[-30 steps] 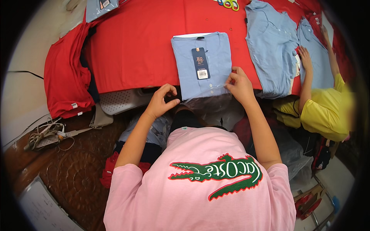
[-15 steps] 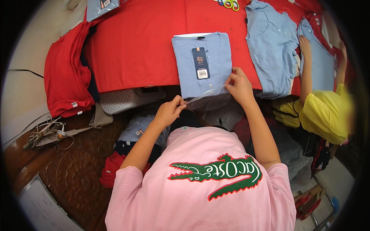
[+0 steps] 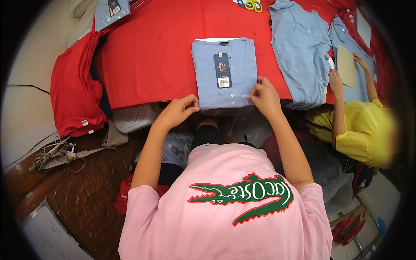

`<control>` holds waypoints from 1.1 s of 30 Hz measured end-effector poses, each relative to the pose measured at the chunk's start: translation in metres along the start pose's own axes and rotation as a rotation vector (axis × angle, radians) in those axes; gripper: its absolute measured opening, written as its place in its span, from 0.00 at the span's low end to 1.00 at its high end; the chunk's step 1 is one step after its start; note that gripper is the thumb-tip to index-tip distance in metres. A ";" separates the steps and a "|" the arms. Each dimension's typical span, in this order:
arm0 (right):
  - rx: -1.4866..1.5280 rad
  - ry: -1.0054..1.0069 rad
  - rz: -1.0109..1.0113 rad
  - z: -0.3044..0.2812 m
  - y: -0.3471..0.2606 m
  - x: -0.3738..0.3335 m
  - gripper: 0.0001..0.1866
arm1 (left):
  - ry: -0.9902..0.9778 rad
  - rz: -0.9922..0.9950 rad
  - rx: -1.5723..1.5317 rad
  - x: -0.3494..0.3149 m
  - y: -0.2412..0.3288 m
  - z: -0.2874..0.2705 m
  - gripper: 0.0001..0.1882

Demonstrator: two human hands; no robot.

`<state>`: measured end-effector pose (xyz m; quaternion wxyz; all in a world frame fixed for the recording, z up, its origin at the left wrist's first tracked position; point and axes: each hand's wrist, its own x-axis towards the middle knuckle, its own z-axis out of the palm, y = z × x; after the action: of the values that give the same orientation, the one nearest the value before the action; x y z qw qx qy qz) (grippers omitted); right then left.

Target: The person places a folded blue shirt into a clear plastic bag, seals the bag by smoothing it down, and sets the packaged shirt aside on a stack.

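A folded light blue shirt point(image 3: 245, 63) lies at the table's near edge, its dark hang tag point(image 3: 222, 71) flat on the front. Over the shirt's lower end sits the mouth of a clear plastic bag point(image 3: 225, 104), with the rest of the plastic hanging below the edge. My left hand point(image 3: 178, 112) is closed, pinching the bag at the shirt's lower left corner. On the right side, my right hand point(image 3: 265, 97) pinches the bag's other edge beside the shirt. The film between my fingers is thin and hard to make out.
Red cloth point(image 3: 151, 56) covers the table. Light blue garments point(image 3: 299, 52) lie to the right, where a co-worker in a yellow top point(image 3: 364, 130) holds a beige board point(image 3: 346, 67). Red garments point(image 3: 78, 86) hang at left; scissors point(image 3: 253, 5) lie at the back.
My left hand has moved left and up to the shirt's lower left corner, widening the bag's mouth over the shirt's lower end. The co-worker's hands now hold a beige board.
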<state>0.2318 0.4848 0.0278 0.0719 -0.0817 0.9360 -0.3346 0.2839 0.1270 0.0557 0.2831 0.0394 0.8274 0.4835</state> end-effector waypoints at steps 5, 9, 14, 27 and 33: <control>0.005 -0.009 0.041 -0.005 -0.011 0.000 0.10 | 0.141 0.019 0.046 0.017 0.004 -0.009 0.04; 0.052 0.016 0.058 -0.004 -0.009 -0.001 0.10 | 0.441 0.136 0.399 0.039 0.008 0.000 0.07; 0.094 0.041 -0.050 -0.017 -0.001 0.004 0.09 | 0.501 0.331 0.509 0.055 0.005 0.000 0.10; -0.110 -0.159 -0.376 -0.045 0.001 0.079 0.08 | 0.405 0.408 0.474 0.091 -0.001 -0.021 0.10; 0.010 -0.391 -0.205 -0.058 -0.012 0.120 0.07 | 0.325 0.285 0.453 0.110 0.007 -0.042 0.08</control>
<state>0.1047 0.4871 0.0703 0.2181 -0.2395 0.8894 -0.3227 0.1686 0.1354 0.0299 0.0607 0.1393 0.9346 0.3217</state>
